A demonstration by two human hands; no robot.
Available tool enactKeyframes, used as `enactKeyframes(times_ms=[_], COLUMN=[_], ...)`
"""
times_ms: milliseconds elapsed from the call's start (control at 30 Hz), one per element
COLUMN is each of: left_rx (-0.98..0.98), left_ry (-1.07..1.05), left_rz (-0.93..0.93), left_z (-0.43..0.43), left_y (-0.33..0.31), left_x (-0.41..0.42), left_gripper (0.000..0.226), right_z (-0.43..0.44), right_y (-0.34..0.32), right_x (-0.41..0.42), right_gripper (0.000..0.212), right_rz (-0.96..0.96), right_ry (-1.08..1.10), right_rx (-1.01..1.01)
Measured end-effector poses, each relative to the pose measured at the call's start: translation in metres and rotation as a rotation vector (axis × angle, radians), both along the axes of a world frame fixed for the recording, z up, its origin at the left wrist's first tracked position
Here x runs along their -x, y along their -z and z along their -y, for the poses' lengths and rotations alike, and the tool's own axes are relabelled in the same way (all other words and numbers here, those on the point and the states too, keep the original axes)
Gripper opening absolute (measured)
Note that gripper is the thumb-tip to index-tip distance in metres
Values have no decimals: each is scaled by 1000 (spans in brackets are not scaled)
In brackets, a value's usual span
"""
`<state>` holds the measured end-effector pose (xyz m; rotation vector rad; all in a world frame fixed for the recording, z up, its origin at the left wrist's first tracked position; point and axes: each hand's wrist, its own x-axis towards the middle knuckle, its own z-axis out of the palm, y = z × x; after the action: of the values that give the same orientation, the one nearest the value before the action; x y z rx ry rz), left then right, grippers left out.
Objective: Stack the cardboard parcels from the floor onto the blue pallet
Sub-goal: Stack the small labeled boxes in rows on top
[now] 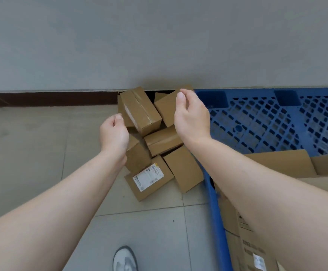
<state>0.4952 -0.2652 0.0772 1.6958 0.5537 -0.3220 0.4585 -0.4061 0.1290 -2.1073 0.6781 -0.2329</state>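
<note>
Several small cardboard parcels [140,111] lie in a loose heap on the tiled floor against the wall, just left of the blue pallet [266,122]. One parcel with a white label [149,179] lies flat at the near side of the heap. My left hand [114,132] hovers above the heap's left side with its fingers loosely curled, holding nothing. Over the heap's right side my right hand [190,116] hangs in the air, fingers relaxed and bent, also holding nothing. Both arms reach forward from the bottom of the view.
A large open cardboard box [284,163] with raised flaps stands on the near part of the pallet at the right. The grey wall [159,45] with a dark skirting runs behind the heap. My white shoe [125,260] stands on the floor tiles at the bottom.
</note>
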Motion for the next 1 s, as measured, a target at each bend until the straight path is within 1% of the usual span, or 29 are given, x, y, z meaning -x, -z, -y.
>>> enactKeyframes(times_ms=[67,200,367,467,700,833,900,967,1000], left_rx=[-8,-49,-3,5,117,155,171,187,193], left_ry=[-60,-140,-266,-315,-381,-405,-398,-387,-382], left_rz=[-26,-104,-154,-184,-249,-284,-307,-333,-346], left_z=[-24,-59,-84,-89,-83,-79,-76,-73,-71], left_y=[17,50,97,132,206,243,259,272,278], left_x=[-9,-18,-23,-20,-6,-2,0,2,3], left_gripper=[27,35,24,31,32,32,33,33,33], right_z=[-20,-56,-91,-111,-135,-139,-141,-143,-144], right_y=[12,41,85,124,211,253,270,285,292], right_x=[-12,-34,-56,-66,-88,-92,-94,-97,-100], right_gripper=[37,36,37,39,40,41,51,68,75], right_rz=[-29,-91,-213,-289,-426,-464,-516,-573,-608], right_ry=[-49,-151,-348,-462,-672,-779,-842,-889,-901], right_rx=[2,7,74,111,227,343,462,608,650])
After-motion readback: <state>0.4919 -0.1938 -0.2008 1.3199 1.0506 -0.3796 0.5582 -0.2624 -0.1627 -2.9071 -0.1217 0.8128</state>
